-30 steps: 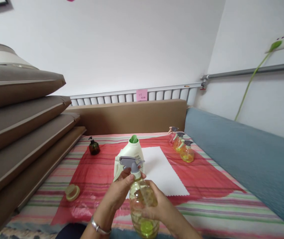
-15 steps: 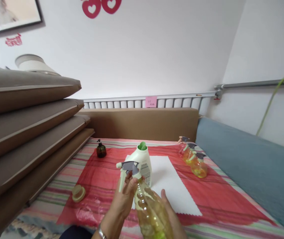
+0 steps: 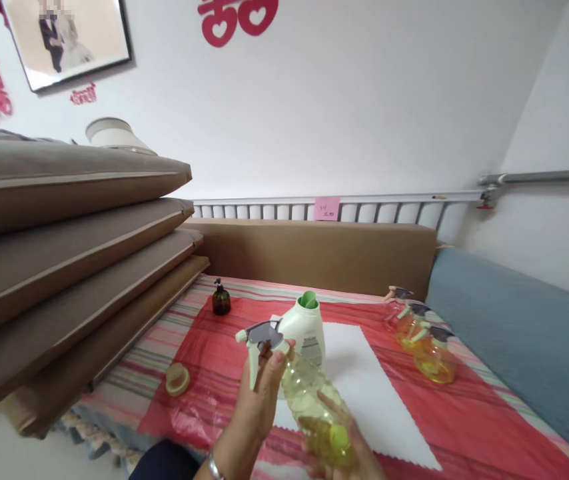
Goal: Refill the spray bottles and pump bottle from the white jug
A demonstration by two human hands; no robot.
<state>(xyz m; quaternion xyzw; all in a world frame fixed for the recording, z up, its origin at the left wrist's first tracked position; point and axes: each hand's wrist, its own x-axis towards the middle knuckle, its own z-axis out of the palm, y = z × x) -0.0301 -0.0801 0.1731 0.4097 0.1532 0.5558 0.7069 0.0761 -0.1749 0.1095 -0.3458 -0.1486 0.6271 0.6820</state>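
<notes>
A clear spray bottle (image 3: 312,387) with yellow liquid is tilted in front of me, its grey and pale green trigger head up and to the left. My left hand (image 3: 262,393) is closed around its neck, just below the trigger. Lower down, my right hand (image 3: 357,447) wraps the base, partly seen through the plastic. Behind the spray bottle stands a white detergent jug (image 3: 309,327) with a green spout and its cap off; the spray bottle and my left hand hide part of it. A white sheet (image 3: 364,373) lies under the jug.
Several spray bottles (image 3: 434,357) stand at the right on the red plastic sheet (image 3: 199,347). A dark pump bottle (image 3: 221,300) is at the back left, and a pale round lid (image 3: 177,379) lies nearer. Stacked brown cushions (image 3: 79,267) rise at the left.
The view has shifted left. The spray bottle has swung a little, with its base now more in view and my right hand wrapped under it; both hands still hold it.
</notes>
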